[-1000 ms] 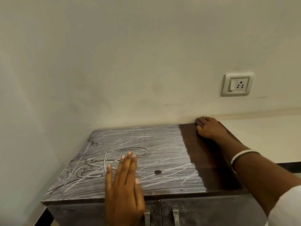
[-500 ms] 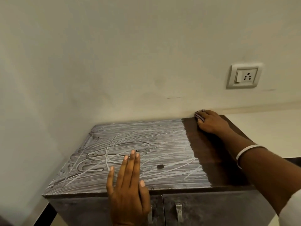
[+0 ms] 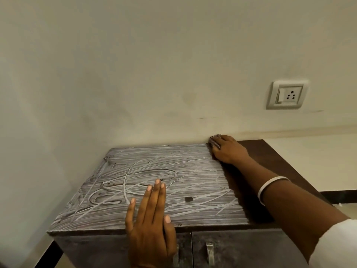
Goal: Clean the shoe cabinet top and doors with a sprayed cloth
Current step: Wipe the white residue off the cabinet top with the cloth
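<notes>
The shoe cabinet top (image 3: 173, 167) is dark brown wood. Most of it is coated in streaky white dust; a strip on the right is wiped dark. My right hand (image 3: 227, 149) presses a small checked cloth (image 3: 214, 141) flat against the top's back edge by the wall, right at the line between dusty and wiped wood. Only a corner of the cloth shows past my fingers. My left hand (image 3: 149, 219) lies flat, fingers together, on the front edge of the top. Below it are the two cabinet doors (image 3: 241, 250) with metal handles (image 3: 209, 253).
A cream wall rises directly behind the cabinet, with a switch and socket plate (image 3: 286, 94) at the upper right. A small dark spot (image 3: 188, 199) sits in the dust near the front. Dark skirting and floor show at the lower left and far right.
My right hand with the cloth has slid a little left along the back edge, onto the dusty border. My left hand stays put. The view has shifted slightly.
</notes>
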Motion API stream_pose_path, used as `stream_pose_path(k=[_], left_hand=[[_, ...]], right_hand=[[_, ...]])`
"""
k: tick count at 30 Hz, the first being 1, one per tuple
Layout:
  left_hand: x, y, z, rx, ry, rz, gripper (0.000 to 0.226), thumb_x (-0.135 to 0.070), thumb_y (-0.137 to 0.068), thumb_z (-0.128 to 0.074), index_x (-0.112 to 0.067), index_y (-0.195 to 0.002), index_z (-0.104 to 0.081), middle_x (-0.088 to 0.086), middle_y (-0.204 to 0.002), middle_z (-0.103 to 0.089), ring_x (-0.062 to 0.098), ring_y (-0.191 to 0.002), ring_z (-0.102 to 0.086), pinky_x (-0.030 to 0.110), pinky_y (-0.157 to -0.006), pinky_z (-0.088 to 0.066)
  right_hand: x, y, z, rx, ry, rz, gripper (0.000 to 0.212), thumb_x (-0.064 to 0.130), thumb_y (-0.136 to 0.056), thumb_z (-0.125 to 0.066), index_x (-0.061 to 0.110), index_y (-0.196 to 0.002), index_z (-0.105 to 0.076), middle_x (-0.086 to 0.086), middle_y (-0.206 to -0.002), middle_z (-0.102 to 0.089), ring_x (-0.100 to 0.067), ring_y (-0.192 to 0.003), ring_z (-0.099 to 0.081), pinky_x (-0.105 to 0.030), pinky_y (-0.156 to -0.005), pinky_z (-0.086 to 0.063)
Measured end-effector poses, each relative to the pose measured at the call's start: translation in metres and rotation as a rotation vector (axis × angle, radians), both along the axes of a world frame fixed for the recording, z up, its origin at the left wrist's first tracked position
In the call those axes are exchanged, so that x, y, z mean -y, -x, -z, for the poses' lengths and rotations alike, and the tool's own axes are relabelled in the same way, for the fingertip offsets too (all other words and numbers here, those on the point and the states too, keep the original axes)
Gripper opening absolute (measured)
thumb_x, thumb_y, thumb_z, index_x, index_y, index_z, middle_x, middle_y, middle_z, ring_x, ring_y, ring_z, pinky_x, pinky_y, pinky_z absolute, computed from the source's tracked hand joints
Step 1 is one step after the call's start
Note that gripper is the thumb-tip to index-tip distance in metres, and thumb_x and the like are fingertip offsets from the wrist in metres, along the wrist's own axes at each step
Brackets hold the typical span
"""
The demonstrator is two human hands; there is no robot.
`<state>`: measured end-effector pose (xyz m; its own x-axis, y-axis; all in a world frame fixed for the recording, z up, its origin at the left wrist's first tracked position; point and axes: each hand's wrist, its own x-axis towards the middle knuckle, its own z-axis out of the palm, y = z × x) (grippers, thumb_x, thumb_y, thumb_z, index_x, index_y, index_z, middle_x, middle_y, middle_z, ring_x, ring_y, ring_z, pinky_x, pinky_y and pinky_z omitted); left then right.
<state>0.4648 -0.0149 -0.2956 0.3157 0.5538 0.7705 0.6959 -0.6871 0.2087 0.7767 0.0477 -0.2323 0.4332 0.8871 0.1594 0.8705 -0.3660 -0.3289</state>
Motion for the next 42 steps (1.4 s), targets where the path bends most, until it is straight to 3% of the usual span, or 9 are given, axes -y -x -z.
stream_pose_path(k=[2, 6, 11, 17, 26, 34, 38, 42], left_hand=[[0.0, 0.001, 0.0, -0.001, 0.01, 0.006, 0.058, -0.028, -0.085, -0.034, -0.011, -0.138, -0.049, 0.001, -0.147, -0.044, 0.015, -0.136, -0.039, 0.045, -0.114, -0.022], [0.0, 0.0, 0.0, -0.01, 0.034, 0.006, 0.059, -0.028, -0.084, -0.035, -0.012, -0.139, -0.049, 0.0, -0.148, -0.043, 0.014, -0.136, -0.039, 0.045, -0.115, -0.021], [0.001, 0.001, -0.002, -0.003, 0.05, 0.015, 0.058, -0.028, -0.085, -0.035, -0.013, -0.139, -0.049, -0.001, -0.148, -0.044, 0.014, -0.136, -0.04, 0.045, -0.115, -0.022], [0.001, 0.003, -0.003, -0.021, 0.069, 0.037, 0.059, -0.029, -0.084, -0.036, -0.013, -0.139, -0.049, -0.001, -0.148, -0.044, 0.014, -0.136, -0.04, 0.045, -0.115, -0.023], [0.001, 0.003, -0.001, -0.024, 0.07, 0.05, 0.059, -0.029, -0.085, -0.036, -0.013, -0.14, -0.048, -0.001, -0.148, -0.044, 0.014, -0.136, -0.04, 0.045, -0.114, -0.023], [0.0, 0.006, 0.0, -0.058, 0.097, 0.042, 0.059, -0.03, -0.085, -0.036, -0.013, -0.14, -0.048, 0.0, -0.148, -0.044, 0.015, -0.136, -0.039, 0.046, -0.114, -0.024], [0.0, 0.007, -0.002, -0.066, 0.113, 0.059, 0.059, -0.03, -0.085, -0.037, -0.013, -0.141, -0.047, -0.001, -0.149, -0.042, 0.015, -0.137, -0.039, 0.044, -0.115, -0.022], [-0.002, 0.007, 0.0, -0.08, 0.129, 0.064, 0.061, -0.031, -0.085, -0.037, -0.014, -0.143, -0.044, 0.0, -0.151, -0.04, 0.014, -0.137, -0.037, 0.044, -0.116, -0.019]], right_hand=[[0.007, -0.015, 0.003, 0.023, -0.01, 0.073, 0.059, 0.048, -0.092, -0.025, 0.03, -0.147, -0.035, 0.002, -0.158, -0.027, -0.02, -0.145, -0.023, -0.038, -0.119, -0.018], [0.008, -0.017, 0.006, 0.026, -0.029, 0.187, 0.052, 0.04, -0.094, -0.033, 0.026, -0.144, -0.039, -0.003, -0.155, -0.032, -0.027, -0.142, -0.026, -0.043, -0.115, -0.024], [-0.016, 0.025, 0.009, 0.031, 0.02, 0.043, 0.06, 0.045, -0.088, -0.027, 0.026, -0.144, -0.039, -0.003, -0.156, -0.031, -0.029, -0.142, -0.027, -0.045, -0.118, -0.023], [-0.015, 0.045, 0.006, 0.016, -0.014, -0.045, 0.056, 0.042, -0.095, -0.032, 0.025, -0.148, -0.033, -0.003, -0.157, -0.029, -0.024, -0.145, -0.022, -0.042, -0.119, -0.021], [0.024, -0.001, 0.005, 0.04, 0.021, 0.156, 0.056, 0.039, -0.097, -0.032, 0.023, -0.15, -0.028, -0.006, -0.159, -0.024, -0.03, -0.146, -0.018, -0.043, -0.119, -0.018], [0.001, 0.078, 0.013, 0.067, -0.045, -0.043, 0.054, 0.039, -0.094, -0.032, 0.024, -0.145, -0.037, -0.006, -0.154, -0.033, -0.028, -0.144, -0.024, -0.044, -0.121, -0.014], [0.011, 0.061, 0.014, 0.042, -0.044, -0.051, 0.054, 0.042, -0.097, -0.03, 0.026, -0.148, -0.034, -0.003, -0.156, -0.029, -0.026, -0.146, -0.021, -0.043, -0.121, -0.017], [0.032, 0.028, 0.014, 0.056, -0.036, 0.078, 0.053, 0.041, -0.098, -0.031, 0.026, -0.149, -0.033, -0.003, -0.157, -0.028, -0.027, -0.146, -0.02, -0.041, -0.12, -0.017]])
